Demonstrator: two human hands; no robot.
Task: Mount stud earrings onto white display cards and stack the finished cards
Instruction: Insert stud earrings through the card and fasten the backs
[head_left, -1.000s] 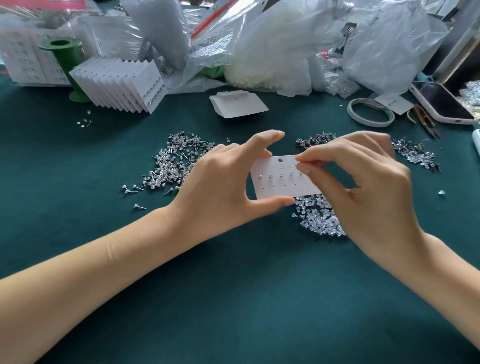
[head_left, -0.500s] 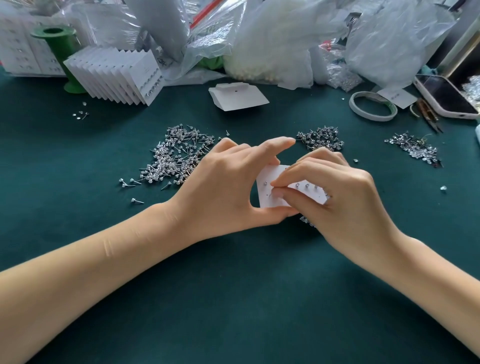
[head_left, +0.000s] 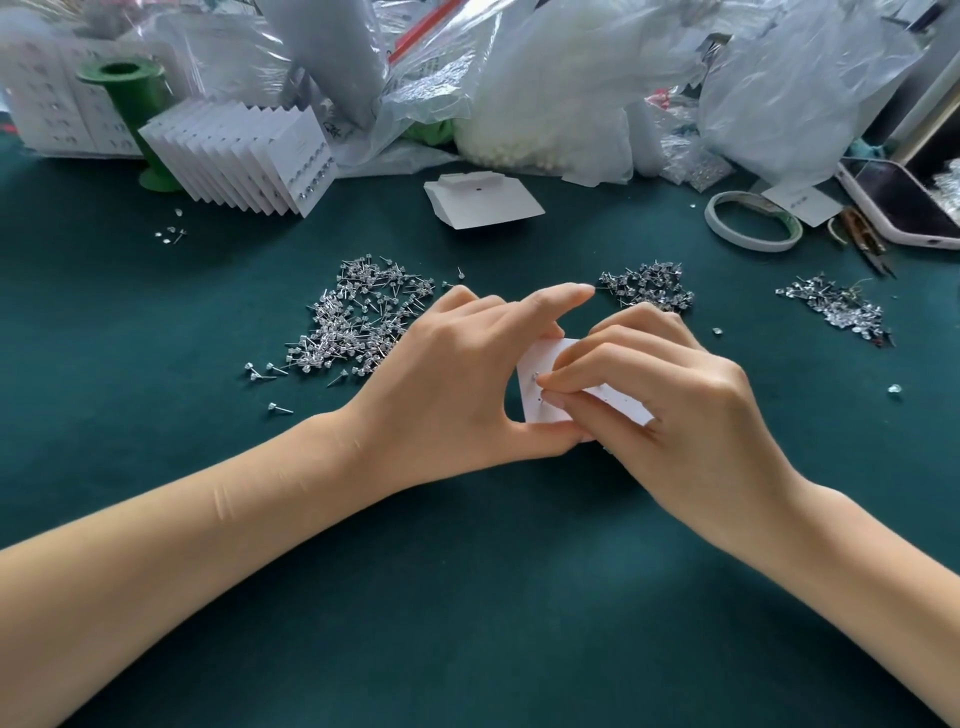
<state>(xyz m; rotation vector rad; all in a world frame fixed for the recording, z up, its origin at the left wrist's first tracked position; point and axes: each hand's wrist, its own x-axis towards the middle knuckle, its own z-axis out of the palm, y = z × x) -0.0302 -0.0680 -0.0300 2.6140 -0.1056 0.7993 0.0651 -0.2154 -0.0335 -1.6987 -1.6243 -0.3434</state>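
Stud pile (head_left: 363, 317) left of held card (head_left: 540, 384); blank cards (head_left: 483, 200) behind; finished stack (head_left: 244, 156) far left; tape ring (head_left: 753, 221) right.
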